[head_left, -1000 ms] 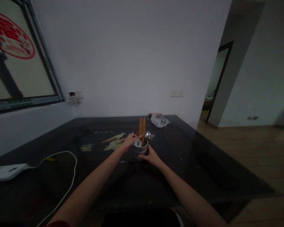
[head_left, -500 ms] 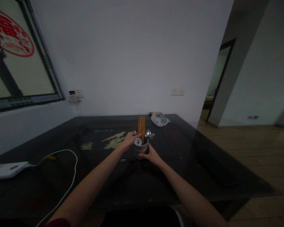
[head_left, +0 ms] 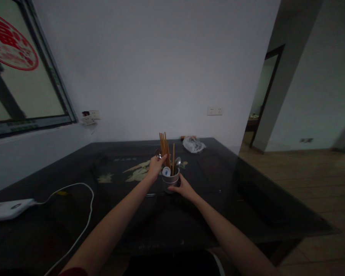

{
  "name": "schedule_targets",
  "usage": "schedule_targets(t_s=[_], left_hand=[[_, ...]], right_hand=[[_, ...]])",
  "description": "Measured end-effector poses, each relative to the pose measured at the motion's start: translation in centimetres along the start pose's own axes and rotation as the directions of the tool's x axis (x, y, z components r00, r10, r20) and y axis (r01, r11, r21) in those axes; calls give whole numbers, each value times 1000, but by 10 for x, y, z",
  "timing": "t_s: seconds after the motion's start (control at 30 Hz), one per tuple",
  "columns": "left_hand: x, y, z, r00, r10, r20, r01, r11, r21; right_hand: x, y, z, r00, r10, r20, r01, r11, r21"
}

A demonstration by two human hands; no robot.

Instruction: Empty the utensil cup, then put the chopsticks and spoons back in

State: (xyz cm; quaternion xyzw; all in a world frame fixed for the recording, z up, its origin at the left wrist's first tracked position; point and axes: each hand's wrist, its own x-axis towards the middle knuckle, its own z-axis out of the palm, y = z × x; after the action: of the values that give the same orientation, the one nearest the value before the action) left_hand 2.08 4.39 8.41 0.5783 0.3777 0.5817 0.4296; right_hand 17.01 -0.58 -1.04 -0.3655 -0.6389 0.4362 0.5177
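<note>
A small round utensil cup (head_left: 170, 181) stands on the dark table (head_left: 247, 199), holding wooden chopsticks, a white spoon (head_left: 166, 171) and metal spoons (head_left: 178, 161). My left hand (head_left: 155, 166) is closed around a bundle of the chopsticks (head_left: 163, 147), which stand raised and tilted left above the cup. One chopstick (head_left: 173, 157) stays upright in the cup. My right hand (head_left: 181, 186) grips the cup's lower right side and holds it steady.
A crumpled clear plastic bag (head_left: 193, 144) lies at the table's far edge. A white device (head_left: 8, 209) with a white cable (head_left: 83, 207) sits at the left. A window is on the left wall; a doorway opens to the right.
My left hand has closed on most of the chopsticks and lifted them up and leftward out of the bundle. The right hand has stayed on the cup.
</note>
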Motion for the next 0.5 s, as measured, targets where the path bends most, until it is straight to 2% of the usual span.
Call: schedule_targets(t_s=[0.13, 0.27, 0.37, 0.5], left_hand=[[4, 7, 2, 997, 47, -54, -51, 996, -67], [11, 27, -2, 990, 88, -111, -106, 979, -174], [17, 50, -19, 975, 145, -170, -169, 976, -138], [26, 73, -59, 955, 176, -240, -169, 984, 46]], right_hand=[[-1, -1, 0, 1000, -5, -15, 5, 1000, -7], [-1, -2, 0, 1000, -3, -13, 3, 1000, -8], [0, -2, 0, 1000, 2, -8, -2, 1000, -14], [-1, -3, 0, 1000, 15, -2, -15, 1000, 0]])
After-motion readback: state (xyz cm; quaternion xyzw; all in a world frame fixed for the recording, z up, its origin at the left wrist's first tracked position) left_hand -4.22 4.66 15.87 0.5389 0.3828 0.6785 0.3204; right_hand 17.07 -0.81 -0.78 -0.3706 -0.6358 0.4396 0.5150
